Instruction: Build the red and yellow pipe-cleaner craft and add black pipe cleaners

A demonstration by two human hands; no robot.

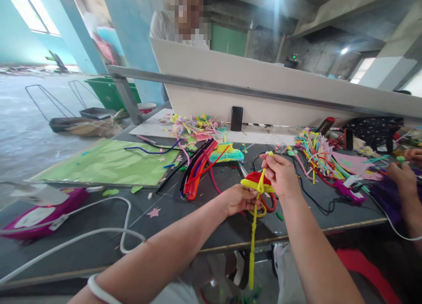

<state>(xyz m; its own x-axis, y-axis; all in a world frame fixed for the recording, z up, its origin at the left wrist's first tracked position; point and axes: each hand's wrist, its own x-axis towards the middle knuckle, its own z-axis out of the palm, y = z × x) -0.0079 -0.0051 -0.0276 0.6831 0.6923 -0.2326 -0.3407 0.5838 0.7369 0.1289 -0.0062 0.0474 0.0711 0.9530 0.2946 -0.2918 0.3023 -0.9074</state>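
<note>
Over the table's near edge, my left hand [242, 197] is closed on a bent and knotted yellow pipe cleaner [252, 242], whose long tail hangs down past the edge. My right hand [280, 174] pinches another yellow end of it, pointing upward. Just behind my fingers is a red piece [255, 177]; whether it is joined to the yellow one I cannot tell. Red and yellow loops [271, 204] show below my hands, partly hidden. To the left lies a bundle of black, purple, red and orange pipe cleaners [193, 176], with a yellow and turquoise bundle [227, 153] behind it.
A green sheet [105, 163] covers the table's left side. Magenta power strips [42, 216] with white cables [128, 207] lie left and right. A phone [236, 118] leans on the white partition [280, 80]. Coloured piles [314, 152] sit right. Another person's hand [400, 176] works far right; someone sits opposite.
</note>
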